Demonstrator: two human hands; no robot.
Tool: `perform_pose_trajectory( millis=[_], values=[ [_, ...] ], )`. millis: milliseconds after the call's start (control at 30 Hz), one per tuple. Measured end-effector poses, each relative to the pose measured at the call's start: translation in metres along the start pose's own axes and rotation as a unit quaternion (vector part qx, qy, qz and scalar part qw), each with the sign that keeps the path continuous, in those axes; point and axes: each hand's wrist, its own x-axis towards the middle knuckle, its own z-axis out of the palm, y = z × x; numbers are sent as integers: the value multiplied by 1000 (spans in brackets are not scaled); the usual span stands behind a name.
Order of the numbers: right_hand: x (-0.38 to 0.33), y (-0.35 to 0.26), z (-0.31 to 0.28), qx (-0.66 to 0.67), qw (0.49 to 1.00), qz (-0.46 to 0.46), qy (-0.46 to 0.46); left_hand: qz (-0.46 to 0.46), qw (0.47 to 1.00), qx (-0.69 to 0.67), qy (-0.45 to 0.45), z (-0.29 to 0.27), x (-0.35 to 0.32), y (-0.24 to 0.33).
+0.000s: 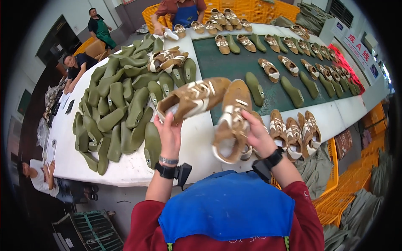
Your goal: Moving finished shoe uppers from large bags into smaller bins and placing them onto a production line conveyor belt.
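Note:
My left hand (169, 136) grips a brown sneaker (197, 98) with white stripes by its heel, its toe pointing right and away. In my right hand (258, 136) is a second brown sneaker (233, 121), held by its side, toe up and opening toward me. The two shoes are raised over the white table, their toes close together. Left of them lies a big heap of olive-green shoe lasts (121, 104). Several finished-looking brown sneakers (294, 136) stand in a row on the near table edge beside my right hand.
A green conveyor belt (234, 69) carries rows of sneakers and green lasts (291, 91). Across the white table (184, 167), a person in a blue apron (185, 16) touches a white shoe. Orange crates (335, 209) stand at the right; other people are at the left.

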Motion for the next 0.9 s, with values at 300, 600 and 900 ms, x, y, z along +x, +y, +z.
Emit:
perform_pose_trajectory(
  millis=[300, 600, 900],
  values=[
    [43, 66, 32, 100, 995, -25, -13, 48, 975, 177, -128, -52, -40, 38],
    [54, 99, 49, 8, 998, 66, -4, -287, 942, 122, -121, -87, -14, 37],
    [64, 93, -25, -136, 976, 59, 157, -200, 973, 46, -106, -94, -17, 38]
  ],
)
